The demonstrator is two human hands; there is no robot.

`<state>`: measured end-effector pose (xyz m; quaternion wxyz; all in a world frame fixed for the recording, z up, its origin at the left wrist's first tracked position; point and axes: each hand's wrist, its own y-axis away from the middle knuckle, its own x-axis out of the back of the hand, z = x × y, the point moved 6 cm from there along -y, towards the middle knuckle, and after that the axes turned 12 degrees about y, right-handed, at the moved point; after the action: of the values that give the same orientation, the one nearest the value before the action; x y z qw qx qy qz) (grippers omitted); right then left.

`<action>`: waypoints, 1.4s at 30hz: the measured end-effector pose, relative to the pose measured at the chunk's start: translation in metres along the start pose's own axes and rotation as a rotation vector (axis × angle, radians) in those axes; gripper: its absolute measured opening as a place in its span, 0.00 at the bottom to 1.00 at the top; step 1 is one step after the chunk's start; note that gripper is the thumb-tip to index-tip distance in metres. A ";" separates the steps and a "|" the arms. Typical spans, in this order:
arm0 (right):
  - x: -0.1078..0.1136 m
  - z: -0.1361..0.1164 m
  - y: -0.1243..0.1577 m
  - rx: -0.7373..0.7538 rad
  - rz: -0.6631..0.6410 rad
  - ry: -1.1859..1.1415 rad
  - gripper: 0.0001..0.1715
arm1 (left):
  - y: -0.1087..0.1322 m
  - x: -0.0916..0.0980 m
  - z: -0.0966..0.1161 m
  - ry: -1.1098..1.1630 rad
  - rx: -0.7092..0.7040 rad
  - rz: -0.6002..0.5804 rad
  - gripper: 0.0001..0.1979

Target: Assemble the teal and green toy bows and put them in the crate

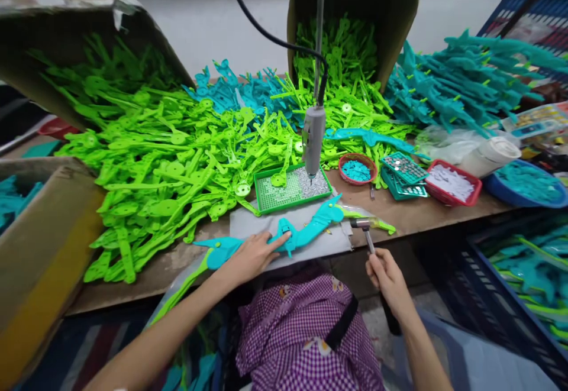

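Observation:
A teal plastic wing-shaped part (313, 228) lies across a pale sheet (248, 223) at the table's front edge, with lime-green strips fixed near both its ends. My left hand (251, 258) holds this part down near its middle, index finger stretched onto the raised centre and the other fingers partly hidden. In my right hand (388, 275) is a hammer (367, 238), gripped by its handle. Its head is beside the part's right end, over the lime-green strip; whether they touch I cannot tell.
A grey electric screwdriver (315, 139) hangs above a green tray (261, 203) of small metal pieces. Lime-green parts (168, 160) are heaped behind and left. Small baskets, including a red one (473, 193), stand at right. A cardboard box (57, 231) flanks the left, a dark crate (501, 296) the right.

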<state>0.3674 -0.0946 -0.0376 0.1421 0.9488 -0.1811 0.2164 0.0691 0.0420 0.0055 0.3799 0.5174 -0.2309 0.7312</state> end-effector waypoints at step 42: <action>0.065 0.001 -0.021 0.102 0.437 0.946 0.29 | 0.003 -0.008 -0.008 0.024 0.002 -0.004 0.25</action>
<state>0.4314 -0.0943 -0.0127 0.1133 0.6930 -0.2801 0.6546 0.0635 0.0436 -0.0049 0.3836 0.5093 -0.2245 0.7369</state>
